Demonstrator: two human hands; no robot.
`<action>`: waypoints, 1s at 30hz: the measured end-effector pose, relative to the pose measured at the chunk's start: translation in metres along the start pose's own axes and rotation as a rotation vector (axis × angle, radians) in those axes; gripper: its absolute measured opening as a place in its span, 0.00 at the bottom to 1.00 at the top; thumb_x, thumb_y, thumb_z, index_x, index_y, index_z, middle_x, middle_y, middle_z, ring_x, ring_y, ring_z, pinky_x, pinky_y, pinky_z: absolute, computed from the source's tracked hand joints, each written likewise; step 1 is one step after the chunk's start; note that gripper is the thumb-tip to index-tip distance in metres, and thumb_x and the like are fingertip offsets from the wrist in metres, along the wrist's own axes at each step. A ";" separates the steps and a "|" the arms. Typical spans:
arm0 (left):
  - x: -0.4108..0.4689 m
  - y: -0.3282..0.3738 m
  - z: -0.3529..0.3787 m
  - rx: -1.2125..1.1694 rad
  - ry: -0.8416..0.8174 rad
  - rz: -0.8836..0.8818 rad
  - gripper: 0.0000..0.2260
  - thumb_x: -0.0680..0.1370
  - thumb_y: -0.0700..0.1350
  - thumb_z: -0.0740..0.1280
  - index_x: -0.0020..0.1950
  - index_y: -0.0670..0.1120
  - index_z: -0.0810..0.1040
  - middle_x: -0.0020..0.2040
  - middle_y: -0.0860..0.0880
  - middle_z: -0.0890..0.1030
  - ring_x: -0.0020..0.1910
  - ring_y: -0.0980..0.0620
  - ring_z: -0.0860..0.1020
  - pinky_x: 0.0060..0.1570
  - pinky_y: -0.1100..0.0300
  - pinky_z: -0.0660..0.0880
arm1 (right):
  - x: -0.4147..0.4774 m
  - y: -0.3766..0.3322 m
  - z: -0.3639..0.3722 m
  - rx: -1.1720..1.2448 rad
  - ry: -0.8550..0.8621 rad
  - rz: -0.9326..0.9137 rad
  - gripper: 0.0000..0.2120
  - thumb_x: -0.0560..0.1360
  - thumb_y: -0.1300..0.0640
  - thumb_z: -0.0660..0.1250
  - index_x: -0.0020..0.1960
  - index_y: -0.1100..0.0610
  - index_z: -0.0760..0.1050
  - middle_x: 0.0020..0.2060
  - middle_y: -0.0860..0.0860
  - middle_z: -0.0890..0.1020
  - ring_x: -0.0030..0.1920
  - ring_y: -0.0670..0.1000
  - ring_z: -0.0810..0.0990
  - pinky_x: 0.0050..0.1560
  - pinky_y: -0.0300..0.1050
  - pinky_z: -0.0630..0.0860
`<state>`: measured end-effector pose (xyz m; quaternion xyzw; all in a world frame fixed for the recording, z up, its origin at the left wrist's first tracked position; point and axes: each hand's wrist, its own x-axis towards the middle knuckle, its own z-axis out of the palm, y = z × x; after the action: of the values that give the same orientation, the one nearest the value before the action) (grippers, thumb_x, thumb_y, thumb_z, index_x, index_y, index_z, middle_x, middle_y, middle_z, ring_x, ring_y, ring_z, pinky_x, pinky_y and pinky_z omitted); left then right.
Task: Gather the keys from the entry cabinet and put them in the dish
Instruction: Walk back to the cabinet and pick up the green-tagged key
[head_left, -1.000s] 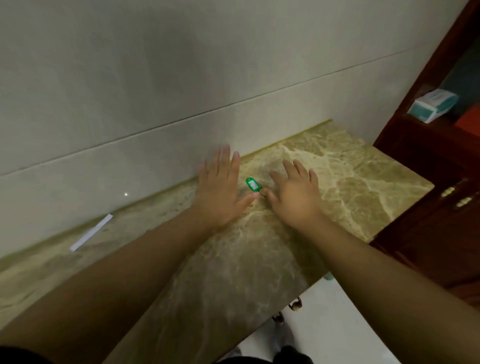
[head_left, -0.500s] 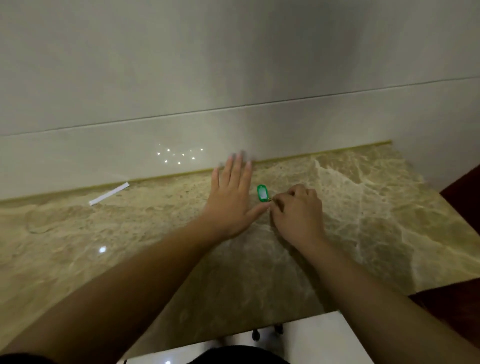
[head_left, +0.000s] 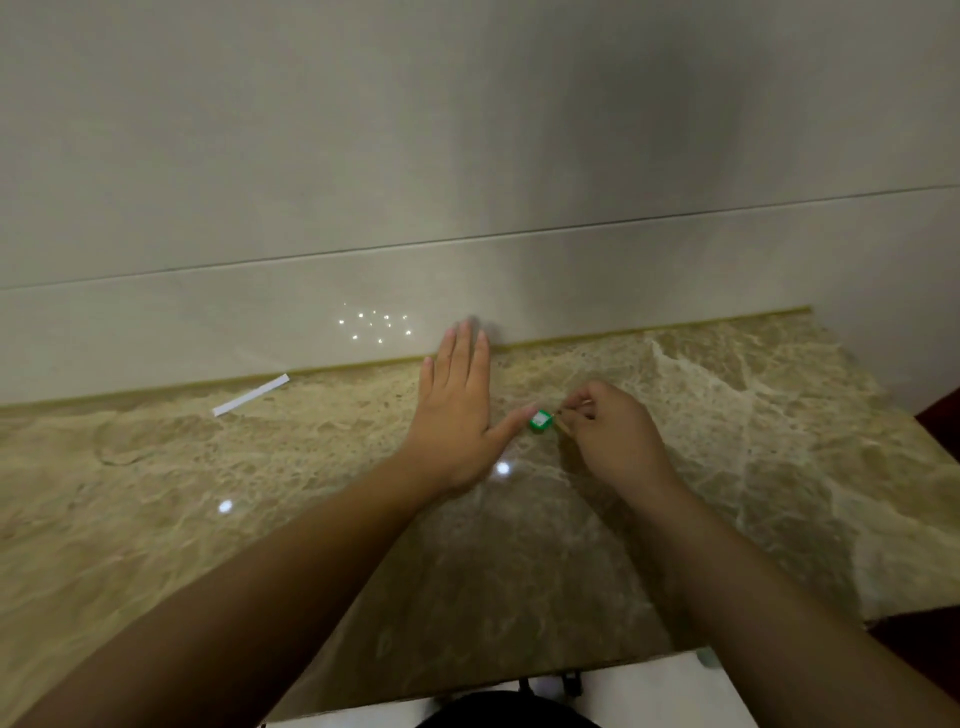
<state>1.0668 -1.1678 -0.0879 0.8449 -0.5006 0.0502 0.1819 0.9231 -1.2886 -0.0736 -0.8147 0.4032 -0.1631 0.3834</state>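
A small green key tag (head_left: 540, 420) with a white label hangs just above the marble cabinet top (head_left: 753, 441). My right hand (head_left: 613, 436) pinches the ring end of it between thumb and fingertips; the key itself is hidden in my fingers. Flat on the marble lies my left hand (head_left: 457, 415), palm down, fingers together and pointing at the wall, its thumb tip almost touching the tag. No dish is in view.
A white paper strip (head_left: 251, 395) lies at the back left by the pale tiled wall (head_left: 467, 182). The marble's front edge runs along the bottom, with white floor below. Dark red wood shows at the far right edge.
My right hand went from flat to closed on the key tag's ring and has lifted and tilted the tag toward me. The left hand stayed flat. The view swung left, off the red shelves.
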 end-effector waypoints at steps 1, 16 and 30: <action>0.001 -0.002 -0.003 -0.044 0.004 -0.015 0.41 0.76 0.73 0.45 0.78 0.46 0.40 0.79 0.46 0.41 0.76 0.51 0.36 0.72 0.49 0.38 | 0.000 -0.004 -0.002 0.172 -0.031 0.064 0.06 0.75 0.59 0.67 0.44 0.49 0.76 0.42 0.49 0.83 0.43 0.52 0.83 0.43 0.46 0.77; -0.011 -0.042 -0.042 0.072 -0.004 0.146 0.52 0.69 0.79 0.49 0.77 0.43 0.38 0.79 0.43 0.41 0.77 0.47 0.37 0.73 0.46 0.39 | -0.010 -0.069 0.000 1.214 -0.453 0.372 0.11 0.72 0.70 0.64 0.48 0.56 0.74 0.41 0.55 0.87 0.30 0.47 0.84 0.24 0.35 0.75; -0.063 -0.100 -0.059 0.072 -0.044 0.046 0.54 0.67 0.78 0.54 0.78 0.42 0.41 0.79 0.43 0.39 0.76 0.47 0.36 0.73 0.45 0.40 | -0.044 -0.115 0.050 1.688 -0.655 0.455 0.27 0.71 0.37 0.62 0.57 0.56 0.81 0.42 0.55 0.85 0.32 0.48 0.83 0.32 0.38 0.78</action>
<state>1.1284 -1.0515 -0.0757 0.8399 -0.5218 0.0538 0.1393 0.9856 -1.1862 -0.0176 -0.1732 0.1728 -0.0853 0.9658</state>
